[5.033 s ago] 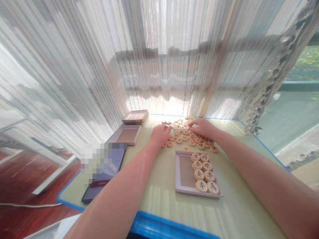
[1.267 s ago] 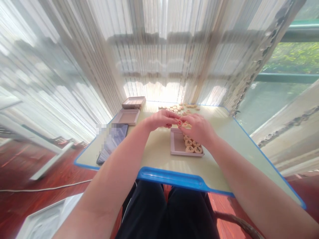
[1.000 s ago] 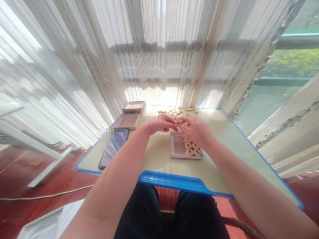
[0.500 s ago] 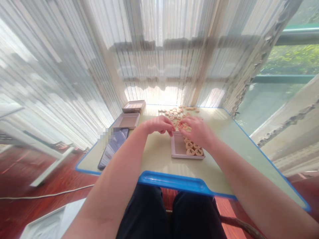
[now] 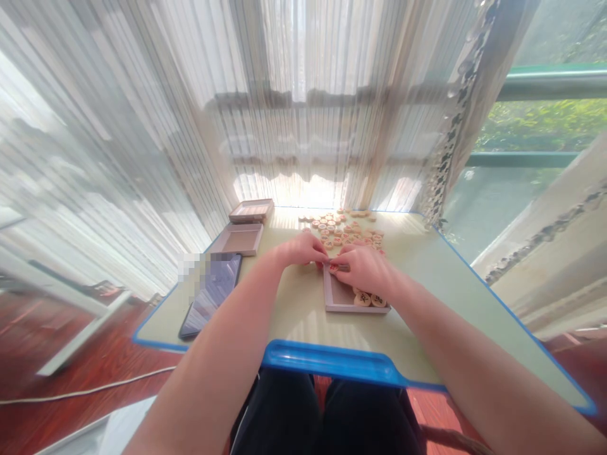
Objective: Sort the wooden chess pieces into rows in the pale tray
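My left hand [image 5: 303,248] and my right hand [image 5: 363,268] meet over the far left corner of a shallow grey tray [image 5: 341,302]. Both have curled fingers pinched around round wooden chess pieces. A red-marked piece [image 5: 334,268] shows at my right fingertips, just inside the tray. Along the tray's right side lie pieces with dark characters [image 5: 369,299], mostly hidden under my right hand. Several loose pieces [image 5: 344,227] are scattered beyond the tray.
The pale green table has a blue rim [image 5: 332,359]. A dark phone [image 5: 210,292] lies at the left. Two more grey trays [image 5: 239,239] [image 5: 251,210] sit at the far left. Sheer curtains [image 5: 294,101] hang behind. My legs in dark trousers [image 5: 327,417] are below.
Both hands came back from the loose pile to the tray, then lowered onto its far left corner with pieces pinched in them. The camera view tilted down.
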Demonstrator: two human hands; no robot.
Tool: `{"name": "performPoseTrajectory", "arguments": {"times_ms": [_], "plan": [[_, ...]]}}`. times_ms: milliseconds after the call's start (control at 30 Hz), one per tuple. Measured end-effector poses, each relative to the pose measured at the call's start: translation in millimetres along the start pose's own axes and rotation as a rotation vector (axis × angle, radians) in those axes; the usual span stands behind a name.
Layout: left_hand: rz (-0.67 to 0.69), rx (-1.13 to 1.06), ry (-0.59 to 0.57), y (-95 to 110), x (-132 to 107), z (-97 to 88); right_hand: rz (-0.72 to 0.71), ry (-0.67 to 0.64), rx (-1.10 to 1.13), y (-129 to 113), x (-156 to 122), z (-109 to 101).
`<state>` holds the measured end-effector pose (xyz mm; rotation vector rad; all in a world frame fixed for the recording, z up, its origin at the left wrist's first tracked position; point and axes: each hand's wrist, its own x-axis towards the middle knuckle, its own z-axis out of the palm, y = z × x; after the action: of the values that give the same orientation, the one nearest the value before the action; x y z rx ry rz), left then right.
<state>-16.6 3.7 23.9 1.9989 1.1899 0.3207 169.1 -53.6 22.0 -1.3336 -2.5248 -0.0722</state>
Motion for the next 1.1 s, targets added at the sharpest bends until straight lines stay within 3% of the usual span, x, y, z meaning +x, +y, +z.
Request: {"name": "performPoseTrajectory", "arguments": {"times_ms": [567,1100], "plan": [[0.06,-0.076,-0.042,-5.7,4.0,1.6,-0.064,-0.007,0.095,1.3,3.9,0.8],[0.013,-0.164,-0.075,-2.9,2.2,1.1,-0.038,0.025,0.101,-0.3,4.0,2.7]]}}
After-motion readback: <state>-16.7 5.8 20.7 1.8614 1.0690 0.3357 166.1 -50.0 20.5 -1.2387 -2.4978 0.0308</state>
